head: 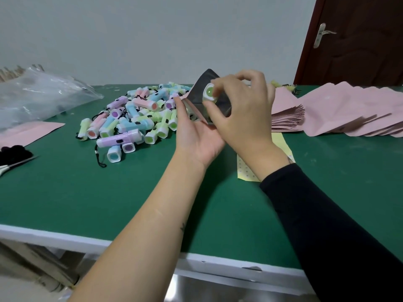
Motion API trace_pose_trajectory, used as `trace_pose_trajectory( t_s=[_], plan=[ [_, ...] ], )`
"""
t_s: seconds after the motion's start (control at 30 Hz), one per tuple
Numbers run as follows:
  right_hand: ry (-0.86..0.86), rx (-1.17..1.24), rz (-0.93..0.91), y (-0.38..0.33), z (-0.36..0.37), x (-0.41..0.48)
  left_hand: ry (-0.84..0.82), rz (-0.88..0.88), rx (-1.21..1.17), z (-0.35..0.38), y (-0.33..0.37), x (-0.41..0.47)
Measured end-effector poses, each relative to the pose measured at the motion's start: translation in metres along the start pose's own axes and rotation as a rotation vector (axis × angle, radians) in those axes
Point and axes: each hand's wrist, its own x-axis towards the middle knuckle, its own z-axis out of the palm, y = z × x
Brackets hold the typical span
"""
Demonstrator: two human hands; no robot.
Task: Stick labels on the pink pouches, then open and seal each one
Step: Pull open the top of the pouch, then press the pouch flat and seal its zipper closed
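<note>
Pink, dark-lined pouch (208, 78), gripped open by the left hand (196, 136) above the counter's (87, 192) middle, receives a green-lensed white torch (209, 94) pinched by the right hand (244, 110); sealing seems undone, and stacked pink pouches (327, 110) wait at the right edge.

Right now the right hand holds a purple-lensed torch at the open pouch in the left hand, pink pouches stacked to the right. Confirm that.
One thing is wrong: the head view shows the torch in the right hand has a green lens, not purple. The left hand does hold the open pouch, and the stack of pink pouches lies to the right.
</note>
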Motion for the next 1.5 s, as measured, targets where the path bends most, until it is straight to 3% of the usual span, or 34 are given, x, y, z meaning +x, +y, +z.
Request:
trace_pose_trajectory(
  t_s=[0.1,0.23,0.27,0.37,0.43,0.6,0.73,0.97,1.07,1.2,1.27,1.33,1.5],
  plan=[
    [-0.098,-0.02,-0.007,0.002,0.0,-0.001,-0.007,-0.016,-0.015,0.001,0.002,-0.002],
    [-0.415,-0.141,0.067,0.005,0.0,0.0,0.026,0.016,-0.044,0.001,0.002,-0.003],
    [-0.378,-0.094,0.074,0.005,0.0,0.0,0.02,0.018,-0.067,0.001,0.002,-0.003],
    [-0.027,0.122,0.122,0.008,-0.004,0.001,-0.007,-0.001,-0.116,0.005,0.002,-0.003],
    [0.021,0.244,0.253,0.017,-0.002,0.005,-0.011,-0.017,-0.129,0.007,0.003,-0.004],
    [-0.456,0.409,0.606,0.05,0.002,0.001,-0.107,-0.13,-0.145,0.01,0.008,-0.005],
    [-0.654,0.294,0.571,0.057,0.013,0.002,-0.255,-0.26,-0.042,0.01,0.004,-0.006],
    [-0.459,0.562,0.79,0.056,0.009,-0.001,-0.267,-0.29,0.037,0.008,0.006,-0.008],
    [-0.357,0.588,0.788,0.056,0.01,0.002,-0.101,-0.127,0.288,0.014,0.009,-0.007],
    [-0.235,0.703,0.827,0.062,0.003,0.004,0.269,0.42,0.494,0.011,0.019,0.0],
    [-0.243,0.808,0.852,0.066,0.001,0.008,0.434,0.577,0.687,0.002,0.032,0.003],
    [-0.301,0.843,0.851,0.068,-0.001,0.009,0.445,0.574,0.885,-0.006,0.042,0.004],
    [-0.58,0.882,0.875,0.063,-0.002,0.006,0.325,0.328,1.172,-0.01,0.05,0.002]
  ],
)
